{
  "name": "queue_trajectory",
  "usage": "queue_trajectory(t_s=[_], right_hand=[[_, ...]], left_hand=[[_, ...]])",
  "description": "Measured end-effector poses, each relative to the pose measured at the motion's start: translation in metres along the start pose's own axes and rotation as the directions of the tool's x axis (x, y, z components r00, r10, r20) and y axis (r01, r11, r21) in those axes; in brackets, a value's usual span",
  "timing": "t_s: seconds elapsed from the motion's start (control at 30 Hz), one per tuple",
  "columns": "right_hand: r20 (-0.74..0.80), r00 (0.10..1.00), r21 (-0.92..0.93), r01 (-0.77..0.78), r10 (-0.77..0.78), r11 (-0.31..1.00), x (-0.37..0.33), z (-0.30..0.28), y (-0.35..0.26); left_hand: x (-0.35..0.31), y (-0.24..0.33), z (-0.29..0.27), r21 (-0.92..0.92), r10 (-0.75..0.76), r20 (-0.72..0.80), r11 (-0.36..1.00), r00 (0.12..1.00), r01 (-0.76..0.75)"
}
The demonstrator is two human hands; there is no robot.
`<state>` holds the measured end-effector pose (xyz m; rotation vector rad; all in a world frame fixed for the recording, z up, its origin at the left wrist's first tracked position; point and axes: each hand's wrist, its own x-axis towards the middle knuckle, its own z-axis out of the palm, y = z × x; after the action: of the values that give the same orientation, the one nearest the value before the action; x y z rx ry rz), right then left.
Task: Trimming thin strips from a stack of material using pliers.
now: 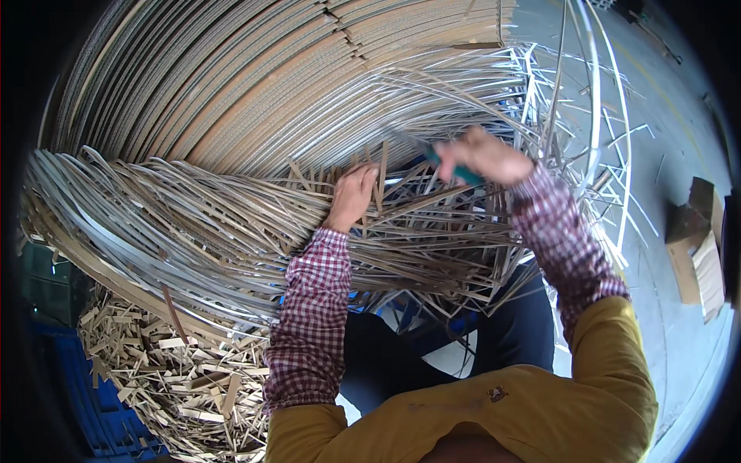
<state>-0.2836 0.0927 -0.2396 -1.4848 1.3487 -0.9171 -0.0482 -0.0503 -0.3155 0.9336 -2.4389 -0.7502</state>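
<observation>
My left hand (353,194) is closed at the near edge of the stacked sheets, its fingers curled onto thin cardboard strips (384,166). My right hand (488,157), blurred by motion, is wrapped around a green-handled tool (468,175). The tool's narrow blade points up and left toward the stack; its exact kind is too smeared to tell. Below both hands lies a thick tangle of long cardboard strips (231,204), running left to right. Beyond them stands a large stack of corrugated cardboard sheets (255,100), packed edge to edge.
Short cardboard scraps (197,386) are heaped at the lower left, beside a blue plastic crate (100,401). Long pale strips (594,100) arch up at the right and hang over the grey floor (656,131). A torn cardboard box (695,247) sits at the far right.
</observation>
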Motion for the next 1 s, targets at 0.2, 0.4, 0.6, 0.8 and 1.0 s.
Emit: queue_trajectory(t_s=[0.2, 0.4, 0.6, 0.8, 1.0], right_hand=[[-0.181, 0.958, 0.257, -0.172, 0.222, 0.951, 0.078, -0.04, -0.029], [-0.195, 0.95, 0.208, -0.204, 0.245, 0.957, 0.094, -0.036, -0.055], [-0.399, 0.917, -0.058, -0.029, 0.003, 0.998, 0.096, -0.001, -0.032], [-0.226, 0.974, -0.002, -0.014, 0.013, 1.0, -0.015, 0.061, 0.022], [-0.026, 0.997, -0.057, 0.069, -0.071, 0.996, -0.01, 0.028, 0.011]], left_hand=[[0.001, 0.004, 0.007, 0.082, 0.247, -0.053, 0.967, 0.968, -0.242], [-0.003, 0.0, 0.002, 0.083, 0.208, -0.104, 0.976, 0.972, -0.2], [0.0, 0.021, -0.001, 0.136, 0.298, -0.242, 0.953, 0.923, -0.271], [-0.004, 0.065, -0.03, 0.338, 0.62, -0.443, 0.784, 0.647, -0.521], [-0.002, 0.0, -0.008, 0.088, 0.141, -0.078, 0.987, 0.987, -0.134]])
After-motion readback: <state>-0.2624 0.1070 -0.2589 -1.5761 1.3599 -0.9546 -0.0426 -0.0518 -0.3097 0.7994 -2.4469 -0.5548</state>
